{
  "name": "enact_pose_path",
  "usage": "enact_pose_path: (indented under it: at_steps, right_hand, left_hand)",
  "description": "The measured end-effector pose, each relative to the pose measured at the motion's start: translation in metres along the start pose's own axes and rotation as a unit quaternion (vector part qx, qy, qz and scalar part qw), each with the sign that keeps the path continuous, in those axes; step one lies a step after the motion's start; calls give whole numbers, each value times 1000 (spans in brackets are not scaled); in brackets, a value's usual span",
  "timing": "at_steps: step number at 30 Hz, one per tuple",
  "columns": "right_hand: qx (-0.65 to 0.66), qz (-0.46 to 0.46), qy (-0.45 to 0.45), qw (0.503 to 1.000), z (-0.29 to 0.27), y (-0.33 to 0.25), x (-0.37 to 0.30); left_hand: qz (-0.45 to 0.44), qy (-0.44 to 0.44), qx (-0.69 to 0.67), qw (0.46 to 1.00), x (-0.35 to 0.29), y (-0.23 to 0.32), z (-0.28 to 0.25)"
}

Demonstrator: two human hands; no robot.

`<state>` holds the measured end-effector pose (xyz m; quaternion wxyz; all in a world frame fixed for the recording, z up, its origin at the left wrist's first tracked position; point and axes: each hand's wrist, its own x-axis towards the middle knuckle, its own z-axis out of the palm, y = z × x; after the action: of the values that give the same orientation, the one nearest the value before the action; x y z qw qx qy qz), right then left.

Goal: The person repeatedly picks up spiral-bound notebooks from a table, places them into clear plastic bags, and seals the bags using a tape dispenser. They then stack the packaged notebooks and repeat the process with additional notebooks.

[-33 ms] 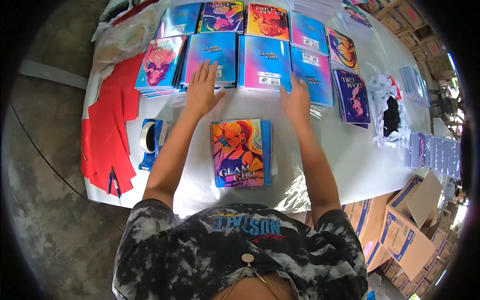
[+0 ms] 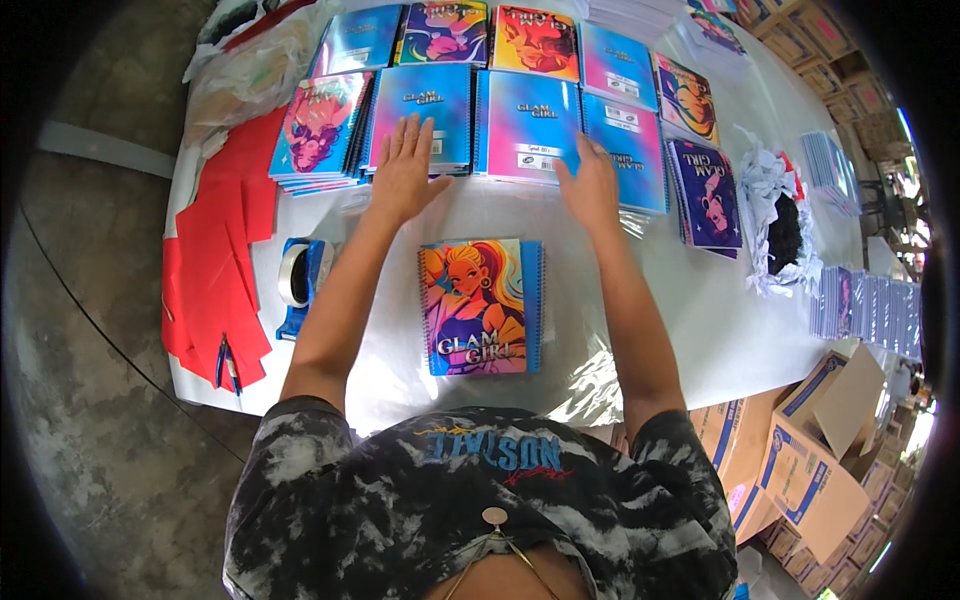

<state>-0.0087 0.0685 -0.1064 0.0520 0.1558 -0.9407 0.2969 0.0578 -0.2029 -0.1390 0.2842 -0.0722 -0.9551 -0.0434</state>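
Observation:
My left hand [image 2: 404,178] lies with fingers stretched out over the near edge of a blue-and-pink spiral notebook stack [image 2: 423,95], partly covering its label. At the right edge of the neighbouring blue-and-pink notebook stack [image 2: 520,130] is my right hand [image 2: 592,185], thumb and fingers apart, holding nothing that I can see. Its fingertips reach toward the gap beside another blue-and-pink stack [image 2: 635,170]. Between my forearms, nearer to me, lies a spiral notebook [image 2: 480,300] with a cartoon figure with long blond hair on its cover. A blue notebook edge shows beneath it on the right.
More notebook stacks [image 2: 535,45] line the far side of the table [image 2: 400,390]. Red sheets [image 2: 215,260], pens [image 2: 228,365] and a blue tape dispenser [image 2: 300,290] lie left. Crumpled white wrapping [image 2: 765,220] sits right; cardboard boxes [image 2: 810,470] stand beyond the near right edge.
Both hands have shifted very slightly; the right one has drawn a little to the left and toward me. The notebooks stay in practically the same places.

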Motion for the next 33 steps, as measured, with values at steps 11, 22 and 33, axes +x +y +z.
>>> enact_pose_path:
  at_steps: [11, 22, 33]
  right_hand:
    - [-58, -151, -255, 953, -6, 39, 13]
    - [211, -188, 107, 953, -50, 6, 19]
    - [614, -10, 282, 738, -199, -60, -22]
  left_hand:
    - [-155, -78, -433, 885, 38, 37, -184]
    - [-163, 37, 111, 980, 17, -56, -7]
    - [-246, 102, -229, 936, -9, -18, -112]
